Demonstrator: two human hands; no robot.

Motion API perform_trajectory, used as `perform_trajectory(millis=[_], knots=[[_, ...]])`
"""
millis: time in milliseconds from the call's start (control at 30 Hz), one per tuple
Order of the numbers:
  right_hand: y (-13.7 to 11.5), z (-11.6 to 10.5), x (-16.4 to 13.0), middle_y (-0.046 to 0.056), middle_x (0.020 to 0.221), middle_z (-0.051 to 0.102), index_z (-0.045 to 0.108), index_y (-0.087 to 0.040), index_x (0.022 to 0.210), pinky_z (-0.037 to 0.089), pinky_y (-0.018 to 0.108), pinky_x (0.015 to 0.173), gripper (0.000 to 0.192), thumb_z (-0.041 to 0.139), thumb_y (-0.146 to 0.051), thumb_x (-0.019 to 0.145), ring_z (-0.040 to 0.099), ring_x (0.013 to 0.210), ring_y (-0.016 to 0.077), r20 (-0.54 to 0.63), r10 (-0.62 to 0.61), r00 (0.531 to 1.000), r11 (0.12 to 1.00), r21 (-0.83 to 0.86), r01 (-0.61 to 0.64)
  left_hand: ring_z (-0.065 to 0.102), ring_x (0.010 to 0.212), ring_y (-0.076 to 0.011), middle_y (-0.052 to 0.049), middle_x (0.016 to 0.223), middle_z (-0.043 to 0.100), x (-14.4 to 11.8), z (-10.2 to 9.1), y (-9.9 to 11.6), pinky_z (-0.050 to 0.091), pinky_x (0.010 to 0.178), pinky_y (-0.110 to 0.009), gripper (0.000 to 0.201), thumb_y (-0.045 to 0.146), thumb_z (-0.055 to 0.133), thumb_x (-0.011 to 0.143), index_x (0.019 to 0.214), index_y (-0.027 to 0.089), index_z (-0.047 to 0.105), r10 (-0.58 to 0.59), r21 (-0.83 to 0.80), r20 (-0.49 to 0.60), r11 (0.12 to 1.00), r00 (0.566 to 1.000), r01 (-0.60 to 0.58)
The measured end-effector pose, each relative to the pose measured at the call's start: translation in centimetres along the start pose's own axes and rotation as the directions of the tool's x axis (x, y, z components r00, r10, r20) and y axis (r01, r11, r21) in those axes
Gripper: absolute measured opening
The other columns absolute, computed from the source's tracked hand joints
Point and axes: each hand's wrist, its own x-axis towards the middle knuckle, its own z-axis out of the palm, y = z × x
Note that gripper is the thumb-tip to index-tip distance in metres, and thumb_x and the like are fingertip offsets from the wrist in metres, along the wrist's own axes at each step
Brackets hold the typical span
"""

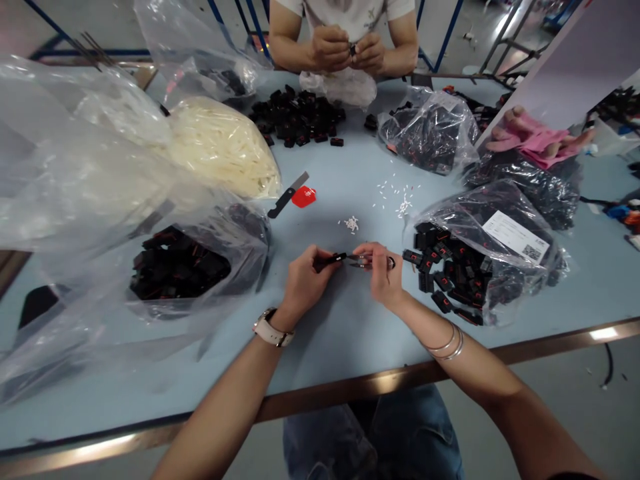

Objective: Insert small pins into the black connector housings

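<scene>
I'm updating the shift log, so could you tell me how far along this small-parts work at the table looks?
Possibly done: black-and-red parts fill the open bag on the person's left, though finished or not is unclear. In hand: the left hand holds a small black part while the right hand applies tweezers to it. Possibly left: more parts spilling from the bag on the right, and tiny white pieces on the table.

Bright overhead light glares on the plastic bags (75, 167) and table edge (350, 390); wide-angle bending warps the corners.
</scene>
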Motion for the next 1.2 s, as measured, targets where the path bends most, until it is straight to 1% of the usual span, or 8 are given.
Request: perform_trajectory(millis=[100,300,467,600,833,1033,1200], knots=[[0.1,0.1,-0.1,0.001,0.064,0.058,0.063,-0.018,0.081,0.048,0.023,0.058,0.053,0.024,-0.051,0.094,0.057,0.057,0.0112,0.025,0.020,0.999,1.000,-0.001,-0.020,0.065,0.072,-0.0157,-0.002,0.080,0.070,0.0,0.0,0.0,0.051,0.068,-0.027,0.012,0.025,0.066,0.070,0.077,0.019,0.058,0.011,-0.007,0.000,1.000,1.000,-0.011],[-0.3,0.2,0.0,0.001,0.060,0.058,0.064,-0.018,0.078,0.047,0.022,0.056,0.053,0.027,-0.052,0.094,0.056,0.054,0.0104,0.044,0.003,0.999,1.000,0.012,-0.004,0.066,0.072,-0.0159,-0.002,0.081,0.071,-0.1,0.0,0.2,0.051,0.068,-0.027,0.012,0.024,0.067,0.070,0.076,0.018,0.059,0.004,-0.025,-0.005,1.000,1.000,-0.004],[-0.2,0.4,0.1,0.000,0.061,0.058,0.064,-0.018,0.079,0.045,0.021,0.055,0.046,0.031,-0.047,0.094,0.055,0.054,0.0096,0.050,-0.019,0.999,0.999,0.035,0.017,0.066,0.070,-0.0160,-0.002,0.077,0.071,-0.1,0.1,0.2,0.051,0.067,-0.027,0.012,0.024,0.068,0.069,0.075,0.019,0.058,0.009,-0.023,-0.017,1.000,1.000,-0.010],[-0.2,0.5,0.1,0.000,0.061,0.057,0.063,-0.018,0.078,0.045,0.021,0.055,0.044,0.032,-0.045,0.094,0.053,0.054,0.0098,0.048,-0.005,0.999,1.000,0.025,0.004,0.065,0.069,-0.0158,-0.002,0.077,0.071,-0.1,0.1,0.2,0.051,0.067,-0.027,0.012,0.025,0.067,0.070,0.075,0.019,0.058,0.028,-0.014,-0.018,1.000,0.999,-0.028],[-0.3,0.7,0.1,0.001,0.065,0.060,0.063,-0.019,0.078,0.046,0.022,0.058,0.042,0.032,-0.042,0.094,0.056,0.058,0.0103,0.054,0.004,0.999,1.000,-0.014,-0.003,0.065,0.069,-0.0160,-0.001,0.077,0.071,-0.1,0.2,0.1,0.051,0.066,-0.027,0.013,0.026,0.067,0.069,0.074,0.019,0.058,0.025,-0.005,-0.024,1.000,0.999,-0.025],[-0.8,0.7,0.5,0.002,0.066,0.060,0.060,-0.019,0.070,0.044,0.024,0.064,0.041,0.032,-0.037,0.094,0.055,0.062,0.0114,0.021,-0.081,0.996,0.992,-0.097,0.083,0.065,0.071,-0.0152,-0.001,0.079,0.071,-0.2,0.3,0.2,0.050,0.067,-0.026,0.010,0.024,0.065,0.070,0.074,0.019,0.057,0.043,0.025,-0.011,0.999,0.999,-0.043],[-1.0,0.7,0.5,0.001,0.065,0.061,0.061,-0.020,0.072,0.043,0.024,0.062,0.040,0.033,-0.036,0.094,0.054,0.059,0.0112,0.039,-0.095,0.995,0.988,-0.117,0.099,0.064,0.069,-0.0153,-0.001,0.077,0.071,-0.1,0.2,0.2,0.049,0.065,-0.026,0.008,0.024,0.064,0.070,0.074,0.019,0.059,0.045,0.074,-0.017,0.996,0.999,-0.043]])
